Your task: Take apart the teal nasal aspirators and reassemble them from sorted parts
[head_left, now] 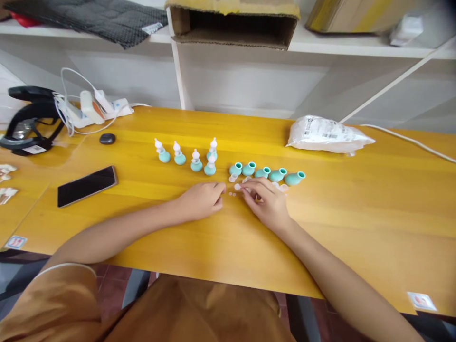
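Observation:
On the yellow table, several teal rubber bulbs with white tips stand upright in a group. To their right several open teal bulbs lie in a row. Small clear plastic pieces are scattered just in front of that row. My left hand rests on the table with fingers curled, close to the small pieces. My right hand pinches a small clear piece at its fingertips, just below the lying bulbs.
A black phone lies at the left, a small black oval object behind it. A power strip with white cables and a black device sit far left. A white plastic bag lies at the right back. Shelves hold a cardboard box.

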Demonstrator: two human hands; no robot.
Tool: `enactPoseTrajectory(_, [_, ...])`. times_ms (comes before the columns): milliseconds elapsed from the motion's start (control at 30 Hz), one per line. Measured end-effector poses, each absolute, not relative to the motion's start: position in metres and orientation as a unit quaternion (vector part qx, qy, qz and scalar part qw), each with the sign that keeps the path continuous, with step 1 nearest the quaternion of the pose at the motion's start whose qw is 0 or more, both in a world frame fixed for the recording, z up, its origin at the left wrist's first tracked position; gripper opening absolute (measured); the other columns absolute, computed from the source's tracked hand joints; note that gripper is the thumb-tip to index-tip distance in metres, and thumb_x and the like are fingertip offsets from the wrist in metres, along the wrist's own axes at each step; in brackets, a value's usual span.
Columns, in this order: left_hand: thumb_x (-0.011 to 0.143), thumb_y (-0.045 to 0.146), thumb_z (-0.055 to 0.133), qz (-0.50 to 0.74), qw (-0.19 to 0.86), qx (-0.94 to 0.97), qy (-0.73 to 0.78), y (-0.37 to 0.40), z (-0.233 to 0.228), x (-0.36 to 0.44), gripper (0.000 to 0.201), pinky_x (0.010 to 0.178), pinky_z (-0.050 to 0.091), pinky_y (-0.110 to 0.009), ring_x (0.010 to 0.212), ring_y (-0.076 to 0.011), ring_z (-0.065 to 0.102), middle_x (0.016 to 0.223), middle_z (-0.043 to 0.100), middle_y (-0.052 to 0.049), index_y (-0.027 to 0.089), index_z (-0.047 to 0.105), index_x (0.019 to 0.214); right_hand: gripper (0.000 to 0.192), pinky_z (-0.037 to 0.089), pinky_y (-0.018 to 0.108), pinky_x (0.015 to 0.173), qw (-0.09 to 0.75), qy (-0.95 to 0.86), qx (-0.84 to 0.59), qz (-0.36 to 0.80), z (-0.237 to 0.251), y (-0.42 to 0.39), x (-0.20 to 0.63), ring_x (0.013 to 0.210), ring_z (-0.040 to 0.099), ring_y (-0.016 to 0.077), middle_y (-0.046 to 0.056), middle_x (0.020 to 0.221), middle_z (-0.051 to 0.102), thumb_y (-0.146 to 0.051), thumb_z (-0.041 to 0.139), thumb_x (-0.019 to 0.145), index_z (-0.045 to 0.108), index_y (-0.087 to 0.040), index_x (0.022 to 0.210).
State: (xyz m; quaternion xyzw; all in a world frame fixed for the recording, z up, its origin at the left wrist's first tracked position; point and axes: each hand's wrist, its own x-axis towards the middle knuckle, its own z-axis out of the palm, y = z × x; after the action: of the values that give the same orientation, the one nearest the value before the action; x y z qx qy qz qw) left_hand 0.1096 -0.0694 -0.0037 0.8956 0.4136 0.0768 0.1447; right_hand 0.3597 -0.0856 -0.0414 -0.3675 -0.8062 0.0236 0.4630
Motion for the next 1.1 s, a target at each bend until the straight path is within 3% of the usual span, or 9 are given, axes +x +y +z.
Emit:
enactPoseTrajectory(100, [0.110, 0.025, 0.060, 0.080, 0.123, 0.893, 0.426, -0.063, -0.013, 0.117, 0.026, 0.078, 0.056, -0.037, 0.092, -0.0277, 0.076, 0.104, 0.078, -0.010, 0.013, 0.066, 0.132, 0.014, 0.062, 0.032, 0.061, 0.515, -0.748, -0.403, 0.112, -0.039, -0.091, 0.360, 0.065, 0.067, 0.0144, 0.005, 0.107, 0.074, -0.016, 0.072, 0.105, 0.078, -0.026, 0.113])
enactPoseTrajectory(267, [0.116, 0.036, 0.057, 0.120, 0.050, 0.915, 0.382, -0.061, -0.033, 0.124, 0.032, 0.079, 0.055, -0.033, 0.096, -0.0238, 0.075, 0.122, 0.075, -0.010, 0.019, 0.069, 0.141, 0.008, 0.065, 0.032, 0.063, 0.547, -0.693, -0.424, 0.202, -0.038, -0.097, 0.361, 0.077, 0.071, 0.0178, 0.005, 0.102, 0.071, -0.021, 0.077, 0.102, 0.079, -0.027, 0.108])
enactPoseTrajectory(533, [0.116, 0.029, 0.056, 0.188, 0.075, 0.916, 0.346, -0.055, -0.043, 0.120, 0.023, 0.080, 0.053, -0.030, 0.092, -0.0188, 0.071, 0.113, 0.072, -0.007, 0.018, 0.076, 0.117, 0.010, 0.067, 0.032, 0.068, 0.543, -0.695, -0.410, 0.229, -0.042, -0.102, 0.361, 0.082, 0.072, 0.0179, 0.005, 0.104, 0.070, -0.020, 0.077, 0.102, 0.081, -0.027, 0.108])
enactPoseTrajectory(767, [0.097, 0.017, 0.070, 0.253, 0.205, 0.898, 0.297, -0.055, -0.043, 0.110, 0.005, 0.078, 0.051, -0.029, 0.083, -0.0161, 0.068, 0.100, 0.072, -0.003, 0.018, 0.073, 0.101, 0.013, 0.072, 0.030, 0.071, 0.548, -0.685, -0.386, 0.285, -0.044, -0.102, 0.362, 0.090, 0.073, 0.0189, 0.006, 0.106, 0.070, -0.018, 0.078, 0.101, 0.082, -0.028, 0.108])
enactPoseTrajectory(933, [0.090, 0.015, 0.073, 0.308, 0.334, 0.854, 0.253, -0.051, -0.036, 0.108, 0.007, 0.067, 0.047, -0.025, 0.068, -0.0106, 0.060, 0.085, 0.068, 0.001, 0.019, 0.072, 0.097, 0.014, 0.072, 0.032, 0.074, 0.546, -0.684, -0.367, 0.316, -0.046, -0.100, 0.362, 0.091, 0.073, 0.0193, 0.006, 0.105, 0.068, -0.017, 0.080, 0.100, 0.082, -0.028, 0.109])
enactPoseTrajectory(1100, [0.085, 0.012, 0.070, 0.288, 0.428, 0.836, 0.185, -0.047, -0.031, 0.107, 0.012, 0.063, 0.045, -0.023, 0.068, -0.0100, 0.059, 0.089, 0.068, -0.001, 0.019, 0.071, 0.096, 0.019, 0.069, 0.034, 0.079, 0.537, -0.699, -0.356, 0.309, -0.048, -0.100, 0.362, 0.095, 0.072, 0.0204, 0.006, 0.104, 0.070, -0.014, 0.078, 0.098, 0.082, -0.029, 0.109])
